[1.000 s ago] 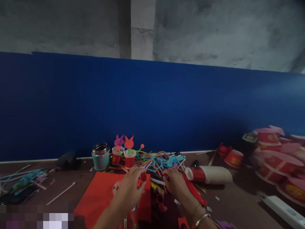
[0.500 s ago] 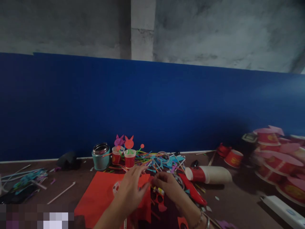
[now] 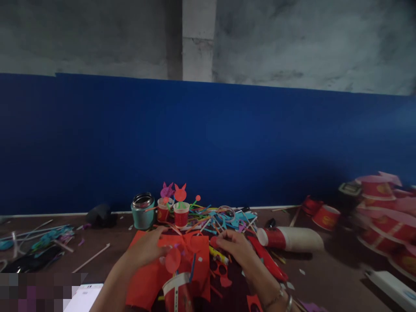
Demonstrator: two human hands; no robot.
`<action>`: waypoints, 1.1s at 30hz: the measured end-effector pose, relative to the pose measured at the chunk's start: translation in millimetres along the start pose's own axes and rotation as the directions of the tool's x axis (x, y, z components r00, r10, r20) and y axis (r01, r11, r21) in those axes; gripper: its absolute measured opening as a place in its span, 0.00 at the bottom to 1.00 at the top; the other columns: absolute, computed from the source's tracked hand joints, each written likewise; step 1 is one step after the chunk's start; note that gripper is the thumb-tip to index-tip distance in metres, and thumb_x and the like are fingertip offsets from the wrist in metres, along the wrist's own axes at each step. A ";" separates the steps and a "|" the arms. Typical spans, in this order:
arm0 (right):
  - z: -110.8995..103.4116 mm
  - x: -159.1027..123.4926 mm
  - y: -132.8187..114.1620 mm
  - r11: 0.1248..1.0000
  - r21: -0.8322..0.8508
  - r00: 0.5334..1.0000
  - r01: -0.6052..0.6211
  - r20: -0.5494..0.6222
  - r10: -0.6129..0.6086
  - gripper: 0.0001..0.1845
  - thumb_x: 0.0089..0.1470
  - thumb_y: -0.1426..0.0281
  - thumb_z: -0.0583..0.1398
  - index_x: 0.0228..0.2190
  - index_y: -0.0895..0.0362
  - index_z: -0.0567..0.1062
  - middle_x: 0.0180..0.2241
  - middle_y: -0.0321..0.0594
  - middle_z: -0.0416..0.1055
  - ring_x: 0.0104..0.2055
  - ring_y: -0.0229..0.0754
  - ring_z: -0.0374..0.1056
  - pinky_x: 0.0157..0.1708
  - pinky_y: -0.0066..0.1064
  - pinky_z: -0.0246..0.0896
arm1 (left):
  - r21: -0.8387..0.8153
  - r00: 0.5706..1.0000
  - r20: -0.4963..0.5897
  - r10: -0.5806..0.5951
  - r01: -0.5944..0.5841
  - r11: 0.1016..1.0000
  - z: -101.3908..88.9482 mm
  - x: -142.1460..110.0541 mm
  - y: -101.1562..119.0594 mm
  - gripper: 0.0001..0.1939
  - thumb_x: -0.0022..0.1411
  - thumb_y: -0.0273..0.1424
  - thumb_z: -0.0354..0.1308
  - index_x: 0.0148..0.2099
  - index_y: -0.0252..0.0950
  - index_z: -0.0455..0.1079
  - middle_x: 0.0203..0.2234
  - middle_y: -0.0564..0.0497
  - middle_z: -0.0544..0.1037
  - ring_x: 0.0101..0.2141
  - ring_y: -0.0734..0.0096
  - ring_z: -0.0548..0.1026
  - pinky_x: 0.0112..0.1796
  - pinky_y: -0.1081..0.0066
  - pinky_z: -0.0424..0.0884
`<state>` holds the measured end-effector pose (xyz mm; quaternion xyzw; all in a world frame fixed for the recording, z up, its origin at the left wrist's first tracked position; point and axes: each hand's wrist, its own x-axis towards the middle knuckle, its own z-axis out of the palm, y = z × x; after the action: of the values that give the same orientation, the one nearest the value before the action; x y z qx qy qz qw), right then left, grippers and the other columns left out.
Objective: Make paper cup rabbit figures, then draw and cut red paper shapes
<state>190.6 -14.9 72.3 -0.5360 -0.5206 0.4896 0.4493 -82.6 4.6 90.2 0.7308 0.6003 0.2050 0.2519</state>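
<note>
My left hand (image 3: 144,250) rests over a red paper sheet (image 3: 198,255), fingers curled at a small red paper disc (image 3: 173,260) that stands above a red paper cup (image 3: 177,294) near the bottom edge. To the right, my right hand (image 3: 235,246) pinches a small red paper piece (image 3: 213,241) at its fingertips. Between and behind the hands lies a heap of coloured straws and paper strips (image 3: 214,216).
Two small red cups with paper animal heads (image 3: 177,207) and a teal jar (image 3: 142,211) stand behind. A stack of cups lies on its side (image 3: 289,238); red scissors (image 3: 268,262) beside it. More red cups pile at right (image 3: 380,212). Straws lie at left (image 3: 45,238). A blue wall stands behind.
The left hand has drawn back towards me, and a red cup with a red disc now stands below it. The right hand stays beside the red sheet, still pinching.
</note>
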 end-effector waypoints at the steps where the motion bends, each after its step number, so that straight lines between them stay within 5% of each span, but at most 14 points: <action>1: 0.0 0.4 0.8 1.000 0.006 1.000 -0.006 0.003 0.006 0.11 0.38 0.63 0.63 0.18 0.57 0.70 0.15 0.30 0.64 0.20 0.34 0.59 0.21 0.26 0.51 | -0.063 0.999 0.031 0.009 -0.007 0.998 3.7 1.2 -2.7 0.25 0.46 0.32 0.58 0.50 0.37 0.67 0.45 0.44 0.75 0.44 0.58 0.73 0.39 0.67 0.69; 5: 0.5 2.2 5.3 0.998 0.065 1.000 -0.023 0.018 0.022 0.09 0.36 0.65 0.63 0.19 0.57 0.70 0.15 0.29 0.65 0.19 0.33 0.59 0.21 0.25 0.51 | -0.175 0.986 0.167 0.027 0.003 0.985 17.4 5.8 -4.1 0.26 0.46 0.27 0.54 0.51 0.37 0.65 0.28 0.53 0.76 0.30 0.65 0.75 0.27 0.72 0.68; 8: -0.4 4.1 8.7 0.995 0.098 1.000 -0.025 0.011 0.024 0.08 0.36 0.67 0.63 0.20 0.58 0.70 0.15 0.30 0.66 0.19 0.33 0.60 0.22 0.25 0.53 | -0.223 0.988 0.146 0.058 -0.024 0.974 25.3 8.1 4.0 0.23 0.46 0.25 0.50 0.48 0.37 0.66 0.21 0.57 0.71 0.24 0.70 0.72 0.24 0.74 0.65; 13: -8.6 7.3 9.5 0.972 -0.233 0.999 0.033 -0.021 -0.039 0.05 0.39 0.69 0.61 0.22 0.59 0.74 0.17 0.34 0.71 0.20 0.36 0.65 0.22 0.26 0.55 | -0.428 0.990 0.078 0.120 -0.076 0.901 40.3 13.5 22.4 0.25 0.44 0.22 0.49 0.47 0.36 0.67 0.26 0.56 0.70 0.26 0.74 0.70 0.28 0.75 0.66; 18: -18.3 0.5 4.1 0.676 -0.734 0.993 0.064 -0.020 -0.115 0.12 0.44 0.74 0.55 0.29 0.58 0.78 0.29 0.41 0.77 0.32 0.42 0.71 0.31 0.28 0.59 | -0.584 0.990 0.072 0.120 -0.056 0.810 58.1 15.1 38.7 0.26 0.42 0.22 0.52 0.48 0.33 0.67 0.26 0.55 0.70 0.29 0.72 0.71 0.32 0.71 0.66; 24: -16.5 -23.8 -0.6 0.294 -0.949 0.984 0.114 0.149 0.099 0.11 0.43 0.74 0.57 0.30 0.57 0.78 0.32 0.46 0.78 0.36 0.48 0.73 0.32 0.29 0.59 | -0.661 0.993 0.076 0.089 -0.017 0.750 76.8 15.9 43.9 0.22 0.44 0.26 0.54 0.46 0.33 0.68 0.27 0.54 0.71 0.31 0.70 0.70 0.36 0.69 0.65; 28: -6.4 -29.7 -3.3 0.201 -0.969 0.974 0.147 0.177 0.140 0.14 0.45 0.74 0.58 0.36 0.60 0.77 0.37 0.51 0.77 0.41 0.53 0.72 0.35 0.31 0.62 | -0.659 0.991 0.110 0.073 0.018 0.752 82.8 16.0 43.4 0.24 0.43 0.27 0.55 0.46 0.33 0.67 0.27 0.54 0.70 0.31 0.68 0.69 0.35 0.69 0.64; 33: -2.4 -29.2 -4.3 0.198 -0.966 0.970 0.167 0.197 0.144 0.15 0.47 0.76 0.55 0.37 0.62 0.77 0.37 0.54 0.77 0.41 0.56 0.72 0.36 0.34 0.63 | -0.645 0.989 0.144 0.045 0.059 0.762 81.1 11.7 45.1 0.23 0.45 0.28 0.55 0.47 0.34 0.66 0.28 0.53 0.71 0.32 0.67 0.70 0.34 0.70 0.64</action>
<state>193.1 -43.7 78.5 -0.6300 -0.7671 0.1070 -0.0561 3.4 -0.8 53.8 0.6100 0.4750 0.3426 0.5338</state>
